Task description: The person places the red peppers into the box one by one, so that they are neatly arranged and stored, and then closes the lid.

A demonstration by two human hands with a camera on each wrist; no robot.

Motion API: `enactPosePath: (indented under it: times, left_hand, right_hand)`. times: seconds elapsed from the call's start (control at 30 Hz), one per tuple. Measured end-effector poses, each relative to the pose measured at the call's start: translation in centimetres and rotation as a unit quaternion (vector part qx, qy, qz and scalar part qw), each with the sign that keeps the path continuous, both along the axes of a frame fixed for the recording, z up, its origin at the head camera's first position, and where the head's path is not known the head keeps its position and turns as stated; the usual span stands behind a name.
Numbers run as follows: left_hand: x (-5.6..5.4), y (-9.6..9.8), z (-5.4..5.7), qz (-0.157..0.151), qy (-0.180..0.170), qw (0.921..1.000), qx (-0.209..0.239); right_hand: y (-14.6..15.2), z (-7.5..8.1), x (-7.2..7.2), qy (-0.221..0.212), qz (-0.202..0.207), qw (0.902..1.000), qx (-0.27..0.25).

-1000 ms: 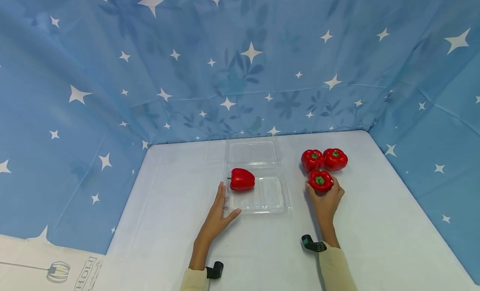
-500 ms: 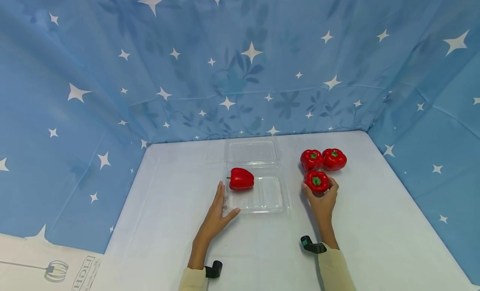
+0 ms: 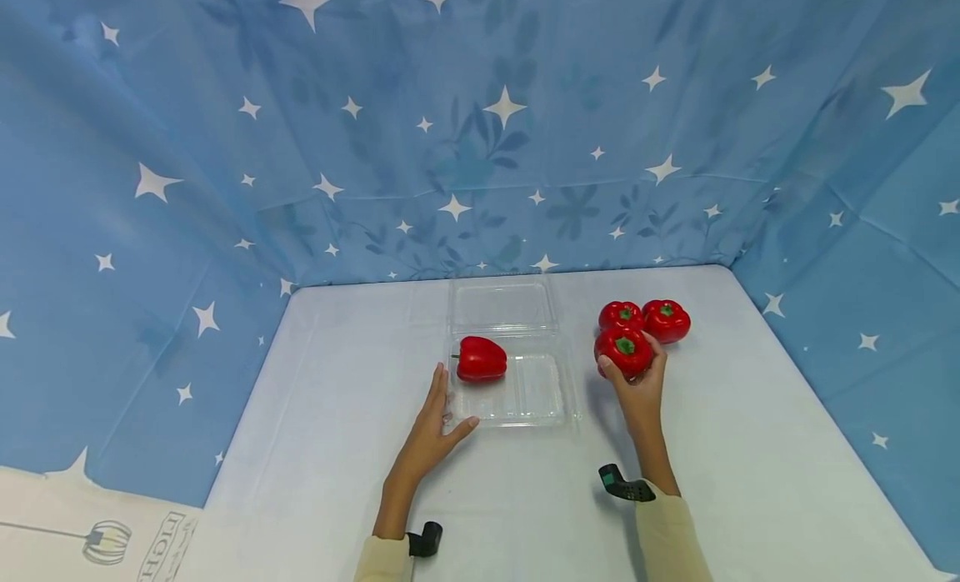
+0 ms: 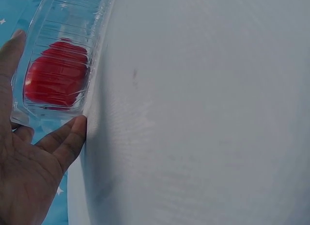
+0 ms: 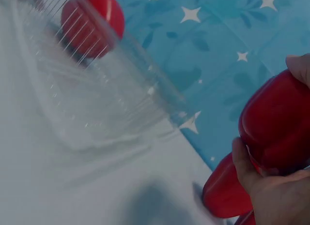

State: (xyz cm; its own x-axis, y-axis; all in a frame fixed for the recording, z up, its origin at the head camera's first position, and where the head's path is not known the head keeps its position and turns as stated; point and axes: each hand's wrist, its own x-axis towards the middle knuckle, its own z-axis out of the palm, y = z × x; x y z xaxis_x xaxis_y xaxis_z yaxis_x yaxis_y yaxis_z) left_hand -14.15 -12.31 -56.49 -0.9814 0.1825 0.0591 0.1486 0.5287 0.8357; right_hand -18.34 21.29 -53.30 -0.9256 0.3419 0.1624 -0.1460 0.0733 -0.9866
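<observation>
My right hand (image 3: 640, 390) grips a red bell pepper (image 3: 624, 345) from its near side, green stem up, and a shadow falls on the cloth below. In the right wrist view the fingers wrap this held pepper (image 5: 278, 123). Straight fingers of my left hand (image 3: 431, 432) rest along the left side of a clear plastic clamshell box (image 3: 536, 390), its thumb at the near edge. Inside the box, at the left, another bell pepper (image 3: 481, 359) lies on its side, stem pointing left. Through the clear wall the left wrist view shows that pepper (image 4: 58, 74) too.
Two more bell peppers, a left one (image 3: 619, 314) and a right one (image 3: 667, 320), stand side by side just behind the held one. The box's lid (image 3: 502, 305) lies folded back. A white cloth (image 3: 345, 382) covers the table; a blue starred curtain (image 3: 375, 148) hangs behind.
My right hand has raised the pepper off the cloth and shifted it slightly left, partly covering the left of the two behind. The left hand holds its place at the box.
</observation>
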Motion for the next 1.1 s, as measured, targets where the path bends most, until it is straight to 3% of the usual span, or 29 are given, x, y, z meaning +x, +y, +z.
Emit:
enactPosePath:
  times: [0.17, 0.33, 0.4, 0.43, 0.53, 0.7, 0.83, 1.1]
  left_hand:
    - [0.0, 0.0, 0.0, -0.001, -0.004, 1.0000, 0.006]
    - [0.1, 0.0, 0.0, -0.001, -0.005, 1.0000, 0.006]
    - [0.1, 0.0, 0.1, -0.002, -0.005, 1.0000, 0.007]
    - [0.1, 0.0, 0.1, -0.002, -0.005, 1.0000, 0.008]
    - [0.1, 0.0, 0.1, -0.002, -0.004, 1.0000, 0.007]
    - [0.0, 0.1, 0.1, -0.001, -0.003, 1.0000, 0.008]
    - [0.0, 0.2, 0.0, 0.000, -0.004, 0.9999, 0.011]
    - [0.0, 0.1, 0.0, 0.000, -0.002, 0.9999, 0.013]
  right_hand:
    - [-0.7, 1.2, -0.2, 0.002, 0.048, 0.9940, -0.098]
    - [-1.5, 2.1, -0.3, 0.008, 0.094, 0.9630, -0.252]
    - [-1.9, 2.3, -0.4, 0.012, 0.102, 0.9526, -0.287]
    - [-2.0, 2.4, -0.4, 0.011, 0.103, 0.9519, -0.288]
    - [-2.4, 2.6, -0.6, -0.002, 0.103, 0.9629, -0.249]
    - [-2.7, 2.5, -0.9, -0.006, 0.101, 0.9875, -0.120]
    - [-2.7, 2.4, -1.3, 0.004, 0.108, 0.9913, -0.074]
    - [-2.8, 2.2, -2.0, -0.029, 0.117, 0.9926, -0.012]
